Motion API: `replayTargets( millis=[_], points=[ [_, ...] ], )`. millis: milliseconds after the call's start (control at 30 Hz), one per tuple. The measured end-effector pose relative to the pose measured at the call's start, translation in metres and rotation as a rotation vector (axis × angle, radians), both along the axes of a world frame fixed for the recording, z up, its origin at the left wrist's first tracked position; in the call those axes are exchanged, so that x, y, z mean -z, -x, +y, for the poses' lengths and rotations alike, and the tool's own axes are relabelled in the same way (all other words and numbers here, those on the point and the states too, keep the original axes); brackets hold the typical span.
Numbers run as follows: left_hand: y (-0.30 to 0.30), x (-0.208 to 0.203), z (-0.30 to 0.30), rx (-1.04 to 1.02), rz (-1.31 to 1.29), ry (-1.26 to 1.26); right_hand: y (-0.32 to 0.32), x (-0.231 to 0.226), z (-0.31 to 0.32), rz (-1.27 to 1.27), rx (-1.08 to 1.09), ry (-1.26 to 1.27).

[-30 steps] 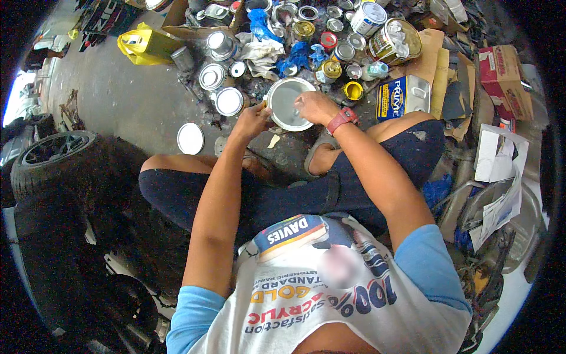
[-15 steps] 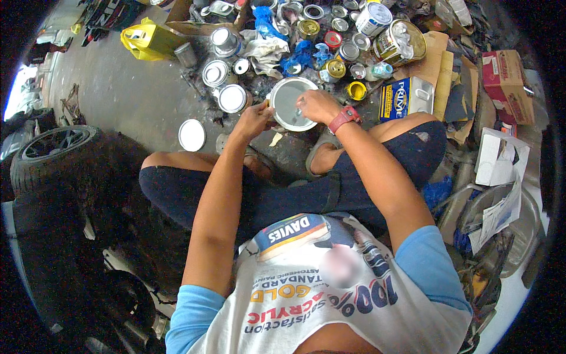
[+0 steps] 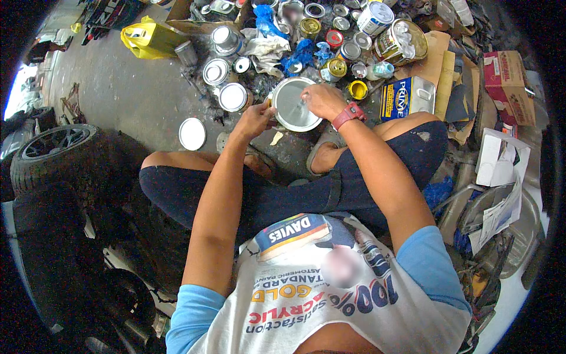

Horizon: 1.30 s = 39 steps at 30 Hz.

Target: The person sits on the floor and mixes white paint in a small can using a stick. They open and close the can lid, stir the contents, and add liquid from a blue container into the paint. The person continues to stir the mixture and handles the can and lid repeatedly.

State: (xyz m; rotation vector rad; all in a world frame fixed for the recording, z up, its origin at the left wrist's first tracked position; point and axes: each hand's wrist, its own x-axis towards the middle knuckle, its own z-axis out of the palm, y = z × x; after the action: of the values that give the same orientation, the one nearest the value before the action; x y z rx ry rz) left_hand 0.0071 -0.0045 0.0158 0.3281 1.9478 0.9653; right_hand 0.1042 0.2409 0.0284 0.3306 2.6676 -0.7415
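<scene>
Between my feet stands an open paint can point(image 3: 298, 129) with smooth grey paint inside it. My left hand point(image 3: 254, 121) is closed on the left side of its rim, steadying it. Over the can's right side, my right hand point(image 3: 325, 101) has its fingers pinched together, dipping toward the paint. Whatever those fingers hold is mostly hidden; only a small pale bit shows at the fingertips. Left of the can, a round white lid point(image 3: 192, 134) lies flat on the floor. A white-topped can point(image 3: 233, 97) stands just beyond my left hand.
Several tins crowd the far side, among them a small open yellow paint tin point(image 3: 357, 89). Blue rags point(image 3: 299, 54) and a white cloth point(image 3: 263, 53) lie between them. A blue-and-yellow rectangular can point(image 3: 401, 99) stands right, a yellow bag point(image 3: 147, 40) far left, a wheel point(image 3: 56, 144) at left.
My right hand has shifted slightly right and up over the can, uncovering more of the grey paint. My left hand stays on the rim.
</scene>
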Motion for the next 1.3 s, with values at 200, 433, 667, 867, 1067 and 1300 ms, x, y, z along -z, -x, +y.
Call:
replayTargets(
  millis=[200, 433, 667, 867, 1067, 1300],
  points=[
    [0.001, 0.014, 0.001, -0.020, -0.030, 0.001, -0.003, 0.001, -0.004, 0.270, 0.018, 0.270],
    [0.003, 0.015, 0.000, 0.032, 0.033, 0.022, -0.005, 0.008, 0.011, 0.120, 0.015, 0.068],
    [0.005, 0.013, 0.002, 0.112, 0.108, 0.067, -0.006, 0.007, 0.011, 0.167, 0.096, 0.004],
    [0.008, 0.018, 0.001, 0.166, 0.137, 0.100, -0.007, 0.007, 0.007, -0.057, 0.202, 0.429],
    [0.005, 0.026, 0.001, 0.067, 0.157, 0.031, -0.008, 0.016, 0.007, 0.181, 0.109, 0.056],
    [0.000, 0.019, 0.004, 0.062, 0.271, 0.051, -0.008, 0.021, 0.004, 0.040, 0.222, 0.461]
  ],
)
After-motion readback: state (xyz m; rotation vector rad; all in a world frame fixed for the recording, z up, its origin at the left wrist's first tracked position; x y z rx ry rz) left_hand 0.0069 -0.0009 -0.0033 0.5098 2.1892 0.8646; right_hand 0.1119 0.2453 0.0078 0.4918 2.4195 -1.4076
